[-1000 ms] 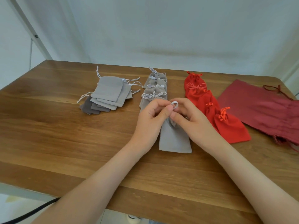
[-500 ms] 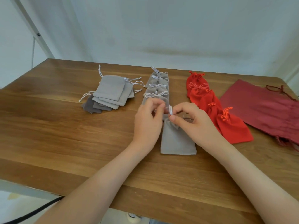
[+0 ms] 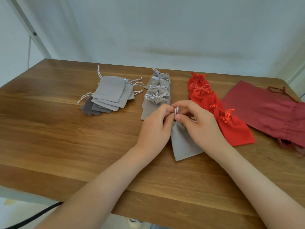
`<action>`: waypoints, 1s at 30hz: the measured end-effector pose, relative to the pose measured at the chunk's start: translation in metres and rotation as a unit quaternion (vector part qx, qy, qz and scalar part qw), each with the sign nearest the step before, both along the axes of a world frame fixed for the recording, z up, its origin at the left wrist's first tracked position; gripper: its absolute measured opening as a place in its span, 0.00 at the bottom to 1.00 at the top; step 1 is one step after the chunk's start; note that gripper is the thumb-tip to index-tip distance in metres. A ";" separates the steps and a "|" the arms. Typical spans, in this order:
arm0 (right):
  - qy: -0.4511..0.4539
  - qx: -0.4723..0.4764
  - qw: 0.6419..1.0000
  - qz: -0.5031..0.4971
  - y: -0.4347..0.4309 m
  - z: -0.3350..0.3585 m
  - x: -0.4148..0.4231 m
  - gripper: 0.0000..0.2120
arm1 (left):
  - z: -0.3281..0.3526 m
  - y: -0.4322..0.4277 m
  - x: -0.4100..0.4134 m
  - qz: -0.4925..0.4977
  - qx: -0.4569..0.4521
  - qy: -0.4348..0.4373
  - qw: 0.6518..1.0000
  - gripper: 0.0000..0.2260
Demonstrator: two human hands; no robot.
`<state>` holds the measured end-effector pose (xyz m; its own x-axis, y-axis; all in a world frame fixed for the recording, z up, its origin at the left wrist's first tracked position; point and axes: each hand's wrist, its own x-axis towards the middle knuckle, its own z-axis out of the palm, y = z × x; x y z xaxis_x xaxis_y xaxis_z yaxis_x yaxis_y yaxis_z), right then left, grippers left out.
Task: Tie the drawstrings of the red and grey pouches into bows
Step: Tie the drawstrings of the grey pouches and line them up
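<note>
A wooden table (image 3: 66, 146) meets a pale wall (image 3: 165, 30). Between the hands lies a grey pouch (image 3: 183, 142); left hand (image 3: 155, 128) and right hand (image 3: 201, 126), fingers curled, pinch its white drawstring (image 3: 176, 111) together. Just beyond them run rows of tied grey pouches (image 3: 158, 90) and red pouches (image 3: 206, 96).

A wooden table (image 3: 66, 146) with visible plank grain fills the middle of the view. On its right side lies a large dark red bag (image 3: 264, 113), flat and running off the frame edge. Behind hangs a pale backdrop (image 3: 165, 30), faintly stained. A slanted light bar (image 3: 24, 22) (one dark screw in it) stands at left, and a black cable (image 3: 33, 218) trails below the table edge.
</note>
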<state>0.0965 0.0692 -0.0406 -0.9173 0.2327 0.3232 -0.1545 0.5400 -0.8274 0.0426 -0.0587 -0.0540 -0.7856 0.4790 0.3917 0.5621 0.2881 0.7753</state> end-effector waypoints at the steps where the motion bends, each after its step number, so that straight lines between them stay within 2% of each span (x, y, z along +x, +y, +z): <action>1: 0.002 -0.004 1.000 -0.008 0.000 0.001 0.001 0.13 | -0.001 0.000 0.000 -0.003 -0.004 0.008 1.000 0.04; 5: 0.022 0.012 0.999 -0.044 0.000 0.001 0.002 0.06 | -0.002 0.002 0.001 -0.013 0.002 0.004 1.000 0.04; 8: 0.044 0.040 0.996 -0.071 0.002 0.002 0.001 0.04 | -0.002 0.002 0.001 -0.023 0.012 -0.034 0.999 0.06; 14: 0.038 0.064 0.996 -0.049 0.004 -0.001 0.000 0.02 | 0.002 0.001 0.006 -0.044 0.044 -0.145 0.988 0.11; 17: 0.055 0.108 0.992 -0.036 0.007 -0.001 -0.002 0.03 | 0.000 0.003 0.008 -0.064 -0.004 -0.119 0.991 0.10; 19: 0.043 0.077 0.996 -0.011 0.009 -0.001 -0.003 0.03 | -0.002 0.004 0.006 -0.064 -0.028 -0.099 0.993 0.10; 24: -0.027 -0.074 0.996 0.035 0.013 0.007 -0.002 0.08 | 0.000 0.002 0.003 -0.050 -0.030 -0.108 0.992 0.07; 30: -0.037 -0.069 0.995 0.061 0.016 0.008 -0.002 0.13 | -0.001 0.003 0.002 -0.013 -0.016 -0.092 0.996 0.08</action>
<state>0.0942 0.0847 -0.0328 -0.9614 0.1565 0.2263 -0.1476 0.4007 -0.9042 0.0448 -0.0557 -0.0554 -0.8297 0.5102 0.2265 0.4192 0.3017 0.8563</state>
